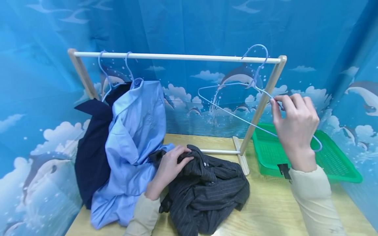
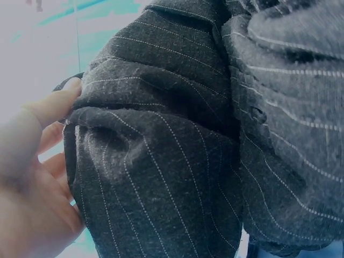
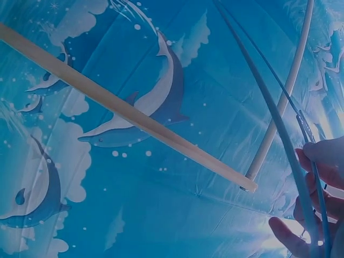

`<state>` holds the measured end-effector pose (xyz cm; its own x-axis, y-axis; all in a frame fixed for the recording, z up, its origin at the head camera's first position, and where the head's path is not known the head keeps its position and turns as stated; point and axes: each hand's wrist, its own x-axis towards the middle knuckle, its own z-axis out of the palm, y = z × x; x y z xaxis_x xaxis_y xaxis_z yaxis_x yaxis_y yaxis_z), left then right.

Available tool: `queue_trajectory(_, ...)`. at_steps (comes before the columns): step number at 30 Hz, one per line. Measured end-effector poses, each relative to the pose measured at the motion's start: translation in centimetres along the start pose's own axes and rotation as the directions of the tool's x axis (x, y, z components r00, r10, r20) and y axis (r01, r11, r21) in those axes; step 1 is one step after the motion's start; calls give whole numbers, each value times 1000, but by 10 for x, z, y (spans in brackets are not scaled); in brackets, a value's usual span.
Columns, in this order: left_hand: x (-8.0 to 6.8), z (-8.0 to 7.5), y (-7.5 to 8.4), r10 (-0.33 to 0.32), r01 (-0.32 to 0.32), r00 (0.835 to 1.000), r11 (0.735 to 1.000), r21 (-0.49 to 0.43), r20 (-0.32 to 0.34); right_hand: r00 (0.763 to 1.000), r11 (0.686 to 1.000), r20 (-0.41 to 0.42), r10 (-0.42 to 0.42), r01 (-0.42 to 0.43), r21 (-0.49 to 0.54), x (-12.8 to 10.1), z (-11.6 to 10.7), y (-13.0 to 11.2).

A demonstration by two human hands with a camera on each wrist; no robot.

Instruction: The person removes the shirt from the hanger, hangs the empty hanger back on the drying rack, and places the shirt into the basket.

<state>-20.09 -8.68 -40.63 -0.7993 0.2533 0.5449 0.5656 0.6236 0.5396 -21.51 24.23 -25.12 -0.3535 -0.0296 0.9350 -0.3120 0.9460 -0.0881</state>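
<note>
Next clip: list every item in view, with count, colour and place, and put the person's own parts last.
Dark pinstriped shirt: 1, charcoal, crumpled on the table under the left hand.
Empty wire hanger: 1, light blue, hooked at the rail's right end, gripped by the right hand.
Light blue shirt: 1, hanging from a hanger at the rail's left, draping onto the table.
Navy garment: 1, dark blue, hanging left of the light blue shirt.
Wooden clothes rack: 1, pale wood, standing on the table.
Green plastic mesh tray: 1, on the table, right of the rack.
Wooden table: 1, light wood.
Dolphin-print backdrop: 1, blue, behind and at both sides.
Left hand: fingers hold the pinstriped shirt.
Right hand: fingers pinch the hanger wire.
</note>
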Motion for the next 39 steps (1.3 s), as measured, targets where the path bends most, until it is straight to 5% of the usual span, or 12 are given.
queue_trajectory(18,0,1,0,-9,9,1000,1000,8,8,1000,1000,17,14,-13,-8,25,18,4)
queue_trajectory(39,0,0,-2,-8,8,1000,1000,-6,6,998,1000,68,-2,3,-20,18,32,12)
